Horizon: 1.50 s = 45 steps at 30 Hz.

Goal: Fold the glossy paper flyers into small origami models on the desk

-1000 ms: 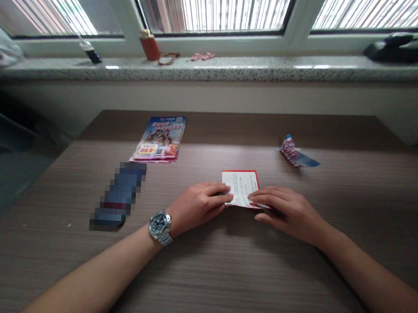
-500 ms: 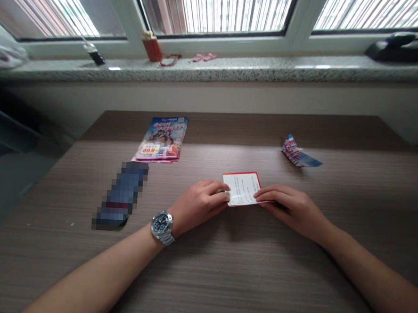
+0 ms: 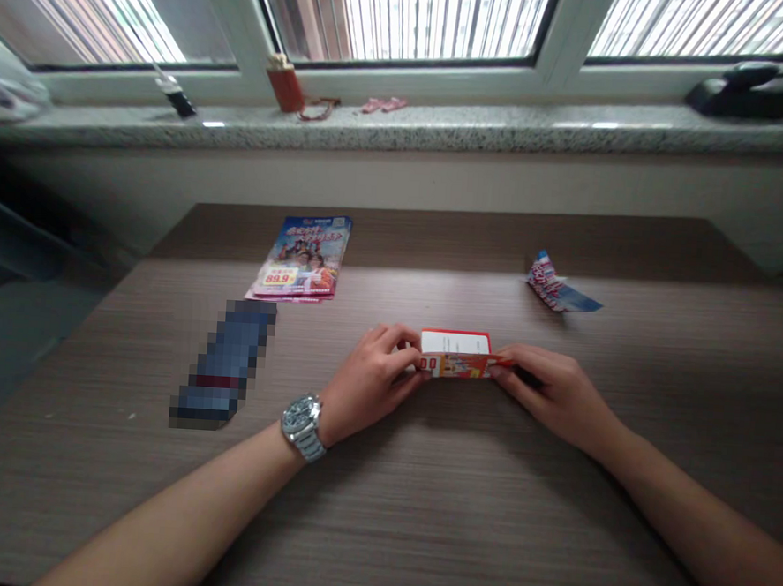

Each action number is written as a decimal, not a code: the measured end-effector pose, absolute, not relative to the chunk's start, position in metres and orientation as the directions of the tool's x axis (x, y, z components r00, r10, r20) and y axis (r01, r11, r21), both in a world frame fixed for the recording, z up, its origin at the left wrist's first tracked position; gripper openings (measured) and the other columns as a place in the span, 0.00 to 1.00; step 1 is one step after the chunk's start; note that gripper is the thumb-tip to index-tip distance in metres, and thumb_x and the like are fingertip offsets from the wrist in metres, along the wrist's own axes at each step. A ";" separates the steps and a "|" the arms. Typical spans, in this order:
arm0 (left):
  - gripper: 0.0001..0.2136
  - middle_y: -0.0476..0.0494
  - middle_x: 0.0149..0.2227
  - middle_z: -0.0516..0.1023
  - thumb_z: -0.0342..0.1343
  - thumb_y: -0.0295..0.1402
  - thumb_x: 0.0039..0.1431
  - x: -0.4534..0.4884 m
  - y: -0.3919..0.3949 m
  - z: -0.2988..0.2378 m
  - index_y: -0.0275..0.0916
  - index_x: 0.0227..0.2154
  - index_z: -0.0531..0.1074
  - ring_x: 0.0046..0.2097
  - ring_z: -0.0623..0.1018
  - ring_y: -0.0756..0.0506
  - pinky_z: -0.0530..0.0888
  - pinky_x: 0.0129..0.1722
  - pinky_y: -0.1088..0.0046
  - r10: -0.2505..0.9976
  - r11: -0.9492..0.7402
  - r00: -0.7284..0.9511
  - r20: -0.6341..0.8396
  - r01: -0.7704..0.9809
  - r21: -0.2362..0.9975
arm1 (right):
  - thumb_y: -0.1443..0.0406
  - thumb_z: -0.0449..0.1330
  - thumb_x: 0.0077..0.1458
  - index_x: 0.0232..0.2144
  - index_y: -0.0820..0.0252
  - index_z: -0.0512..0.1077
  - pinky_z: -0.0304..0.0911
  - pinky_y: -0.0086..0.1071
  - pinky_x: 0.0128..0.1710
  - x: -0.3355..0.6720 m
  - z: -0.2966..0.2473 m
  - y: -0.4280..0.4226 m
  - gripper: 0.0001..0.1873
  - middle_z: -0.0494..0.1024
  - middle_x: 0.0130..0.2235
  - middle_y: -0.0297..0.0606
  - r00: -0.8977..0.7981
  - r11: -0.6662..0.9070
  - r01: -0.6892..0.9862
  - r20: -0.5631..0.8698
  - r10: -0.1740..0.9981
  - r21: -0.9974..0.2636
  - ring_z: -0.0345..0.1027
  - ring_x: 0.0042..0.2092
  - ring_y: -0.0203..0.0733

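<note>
Between my two hands is a small printed leaflet (image 3: 456, 343), white with text at the back and edged in red. Its near edge is turned up and over, so a red and orange printed strip faces me. My left hand (image 3: 380, 372), with a silver watch (image 3: 302, 425) at the wrist, pinches the left end of the strip. On the other end, the thumb and fingers of my right hand (image 3: 545, 382) are closed. The side of the leaflet against the table is hidden.
A folded blue and pink paper shape (image 3: 557, 290) lies at the back right. Several colourful flyers (image 3: 306, 257) are stacked at the back left, with a pixelated dark object (image 3: 228, 367) nearer me. The granite windowsill (image 3: 468, 125) holds a red-brown item (image 3: 285, 88) and a black device (image 3: 749, 92).
The leaflet's near edge has been folded upward and away from me, so its red and orange side now shows. Both hands keep their grip at the two ends.
</note>
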<state>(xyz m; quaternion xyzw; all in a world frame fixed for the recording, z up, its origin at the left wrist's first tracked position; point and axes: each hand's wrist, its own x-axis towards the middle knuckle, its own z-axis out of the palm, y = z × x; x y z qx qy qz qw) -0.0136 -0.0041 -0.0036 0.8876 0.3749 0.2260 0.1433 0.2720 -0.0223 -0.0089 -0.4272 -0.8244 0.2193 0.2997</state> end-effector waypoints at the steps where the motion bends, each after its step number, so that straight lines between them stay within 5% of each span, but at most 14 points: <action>1: 0.04 0.41 0.48 0.74 0.55 0.32 0.66 -0.013 -0.005 -0.003 0.39 0.38 0.74 0.48 0.71 0.42 0.72 0.49 0.61 0.738 -0.669 0.612 0.284 0.606 0.431 | 0.65 0.55 0.65 0.40 0.56 0.73 0.70 0.35 0.38 0.272 -0.010 -0.022 0.07 0.81 0.38 0.40 -0.442 0.526 0.588 0.301 0.845 -0.614 0.76 0.37 0.44; 6: 0.05 0.41 0.50 0.73 0.57 0.33 0.65 -0.010 -0.007 0.001 0.39 0.38 0.76 0.50 0.70 0.41 0.71 0.52 0.57 0.762 -0.629 0.612 0.215 0.618 0.472 | 0.62 0.56 0.65 0.37 0.56 0.73 0.68 0.33 0.32 0.269 -0.009 -0.023 0.07 0.80 0.33 0.39 -0.383 0.462 0.616 0.271 0.883 -0.638 0.74 0.32 0.42; 15: 0.10 0.43 0.46 0.74 0.56 0.37 0.66 -0.004 -0.004 0.002 0.39 0.30 0.74 0.47 0.72 0.42 0.70 0.49 0.60 0.798 -0.576 0.567 0.204 0.621 0.531 | 0.59 0.60 0.62 0.46 0.57 0.74 0.68 0.31 0.27 0.262 -0.007 -0.023 0.12 0.79 0.30 0.35 -0.234 0.305 0.620 0.200 0.951 -0.723 0.72 0.29 0.40; 18: 0.07 0.42 0.44 0.73 0.60 0.37 0.62 -0.002 -0.002 0.000 0.39 0.38 0.71 0.46 0.72 0.42 0.71 0.47 0.61 0.842 -0.522 0.497 0.212 0.649 0.553 | 0.59 0.60 0.62 0.47 0.57 0.75 0.69 0.33 0.30 0.261 -0.007 -0.021 0.13 0.79 0.34 0.38 -0.242 0.318 0.630 0.210 0.947 -0.709 0.72 0.31 0.41; 24: 0.24 0.37 0.58 0.67 0.58 0.38 0.63 -0.002 0.000 -0.006 0.43 0.61 0.64 0.57 0.68 0.37 0.68 0.57 0.52 0.840 -0.535 0.496 0.222 0.684 0.495 | 0.60 0.60 0.62 0.52 0.56 0.74 0.71 0.41 0.42 0.264 -0.015 -0.017 0.17 0.75 0.44 0.44 -0.271 0.403 0.694 0.302 0.914 -0.597 0.72 0.41 0.47; 28: 0.20 0.38 0.59 0.66 0.58 0.38 0.63 -0.003 0.000 -0.006 0.45 0.58 0.68 0.58 0.67 0.36 0.68 0.57 0.50 0.830 -0.550 0.514 0.217 0.687 0.475 | 0.59 0.62 0.61 0.54 0.55 0.74 0.67 0.49 0.51 0.267 -0.024 -0.014 0.19 0.73 0.47 0.46 -0.284 0.425 0.734 0.329 0.901 -0.530 0.69 0.50 0.53; 40: 0.13 0.40 0.54 0.70 0.59 0.34 0.62 -0.001 0.000 0.000 0.41 0.48 0.70 0.56 0.69 0.39 0.68 0.57 0.55 0.846 -0.515 0.489 0.210 0.654 0.553 | 0.60 0.61 0.62 0.54 0.55 0.74 0.67 0.48 0.51 0.265 -0.026 -0.015 0.18 0.70 0.48 0.46 -0.326 0.432 0.725 0.285 0.901 -0.536 0.67 0.50 0.51; 45: 0.10 0.43 0.45 0.75 0.58 0.33 0.63 -0.001 0.000 0.001 0.41 0.46 0.69 0.47 0.73 0.41 0.71 0.50 0.58 0.847 -0.500 0.494 0.194 0.619 0.605 | 0.60 0.60 0.62 0.55 0.53 0.72 0.67 0.49 0.52 0.263 -0.025 -0.017 0.19 0.70 0.49 0.46 -0.333 0.440 0.719 0.290 0.897 -0.538 0.67 0.51 0.52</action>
